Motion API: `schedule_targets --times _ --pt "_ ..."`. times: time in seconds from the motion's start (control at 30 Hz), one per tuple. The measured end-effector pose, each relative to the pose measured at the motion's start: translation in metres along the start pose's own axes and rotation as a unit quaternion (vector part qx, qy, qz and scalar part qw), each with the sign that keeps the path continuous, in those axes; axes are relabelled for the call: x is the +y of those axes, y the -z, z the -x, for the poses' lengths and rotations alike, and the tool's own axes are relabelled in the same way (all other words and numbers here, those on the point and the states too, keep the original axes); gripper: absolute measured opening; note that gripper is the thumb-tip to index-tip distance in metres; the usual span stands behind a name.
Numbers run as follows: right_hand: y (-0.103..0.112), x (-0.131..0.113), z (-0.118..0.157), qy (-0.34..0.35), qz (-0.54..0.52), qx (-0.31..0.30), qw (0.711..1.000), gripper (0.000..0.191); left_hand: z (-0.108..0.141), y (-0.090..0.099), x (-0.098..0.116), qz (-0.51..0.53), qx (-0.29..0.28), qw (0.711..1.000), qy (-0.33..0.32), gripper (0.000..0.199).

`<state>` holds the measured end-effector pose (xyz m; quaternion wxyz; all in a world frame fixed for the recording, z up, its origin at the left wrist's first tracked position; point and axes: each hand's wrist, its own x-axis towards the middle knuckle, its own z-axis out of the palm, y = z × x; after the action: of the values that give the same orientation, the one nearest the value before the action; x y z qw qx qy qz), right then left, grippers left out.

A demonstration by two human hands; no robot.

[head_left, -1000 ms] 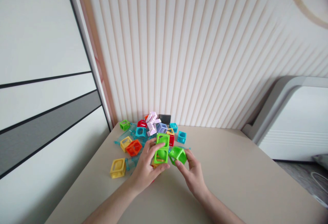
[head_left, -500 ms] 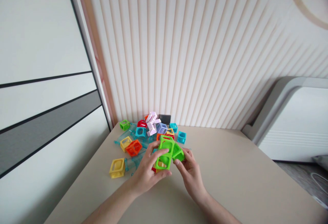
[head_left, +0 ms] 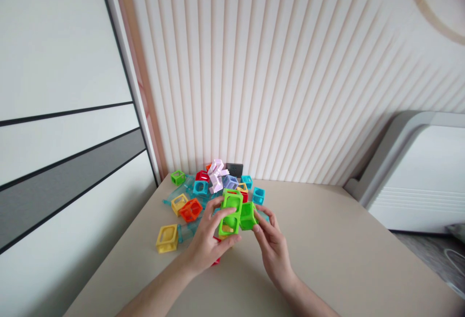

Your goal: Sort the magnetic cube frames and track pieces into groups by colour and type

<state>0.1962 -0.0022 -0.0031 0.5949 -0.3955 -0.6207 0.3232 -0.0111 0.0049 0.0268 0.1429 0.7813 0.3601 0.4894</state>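
Observation:
My left hand grips a tall bright green piece made of two stacked open frames, held above the table. A single green cube is pinched between the thumb and fingers of my right hand, close against the right side of the tall piece. Whether the two are joined, I cannot tell. Partly hidden below my left hand are a red block and something yellow. Beyond the hands lies a heap with a red-orange cube, a pale pink piece and a purple cube.
The beige table meets a ribbed wall at the back. A yellow block lies at left, a green cube behind it. Blue cubes lie back right. A black socket is on the wall.
The green cube in my right hand has turned and shows a squarer face. The tall green piece has shifted slightly left, and more of the red block below shows.

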Motion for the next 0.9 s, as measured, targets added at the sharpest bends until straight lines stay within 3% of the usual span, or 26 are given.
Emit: schedule_targets --times 0.2,0.37,0.53,0.77,0.9 --pt "-0.004 -0.006 0.0 -0.062 -0.121 -0.021 0.99 0.035 -0.002 0.0 0.0 0.0 0.01 1.0 -0.008 0.044" --pt "-0.012 -0.012 0.001 -0.087 -0.203 -0.009 0.975 0.059 -0.001 0.003 -0.001 0.012 -0.006 1.0 -0.003 0.048" --pt "-0.011 -0.009 0.0 -0.091 -0.16 -0.033 0.982 0.047 0.001 0.004 0.001 0.009 -0.042 0.999 -0.028 0.05" --pt "-0.009 -0.012 0.002 -0.069 -0.106 -0.063 0.99 0.036 -0.001 0.0 -0.004 -0.015 0.001 1.0 -0.001 0.046" --pt "-0.011 -0.013 0.002 -0.087 -0.098 -0.05 0.99 0.038 -0.002 0.0 -0.004 -0.005 0.007 1.0 0.016 0.046"
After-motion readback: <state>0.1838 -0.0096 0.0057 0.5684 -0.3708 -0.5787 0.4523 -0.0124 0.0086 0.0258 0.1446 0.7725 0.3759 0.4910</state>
